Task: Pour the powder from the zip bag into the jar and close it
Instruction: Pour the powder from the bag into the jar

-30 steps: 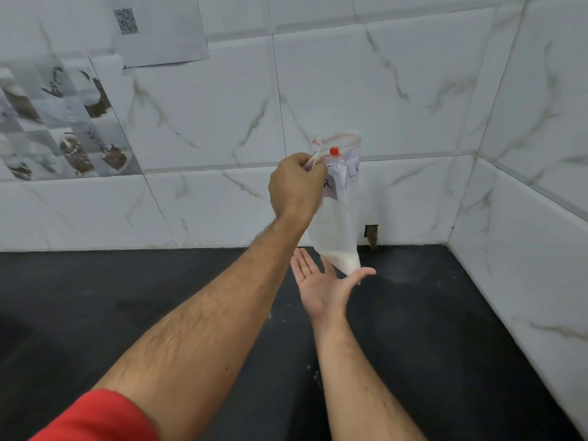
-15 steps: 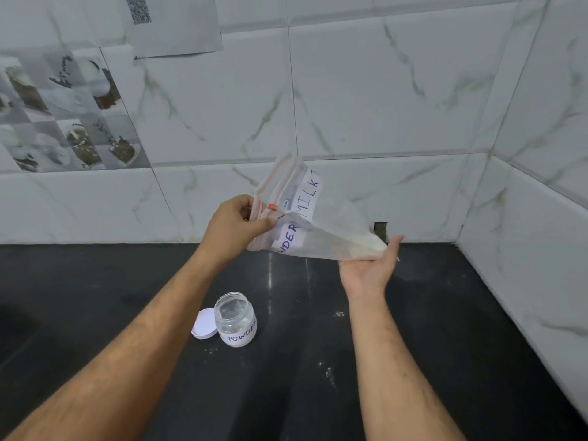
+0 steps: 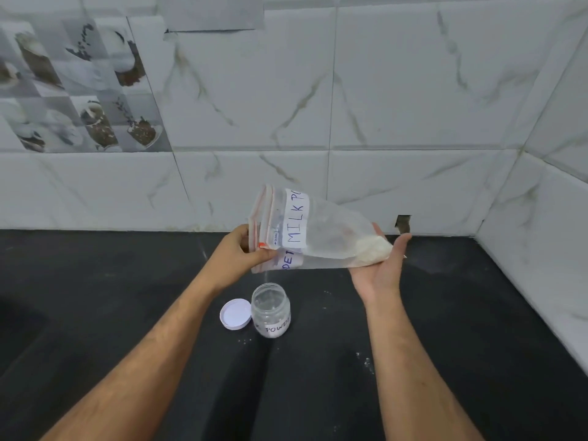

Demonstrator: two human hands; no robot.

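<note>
A clear zip bag labelled "MILK POWDER" lies tilted on its side in the air, its red zip mouth at the left. White powder sits in its far right corner. My left hand pinches the mouth end. My right hand, palm up with fingers spread, supports the powder corner from below. Below the bag's mouth an uncapped clear jar labelled "POWDER" stands upright on the black counter, with a little powder at its bottom. Its white lid lies flat just left of it. A thin trickle of powder falls toward the jar.
White marble-look tiled walls close in the back and right, forming a corner. A small dark hole is in the back wall at counter level. Powder specks are scattered on the counter right of the jar.
The bag went from hanging upright with my right hand beneath it to lying tilted, mouth down-left over the jar. Both hands came lower, and the jar and lid came into view.
</note>
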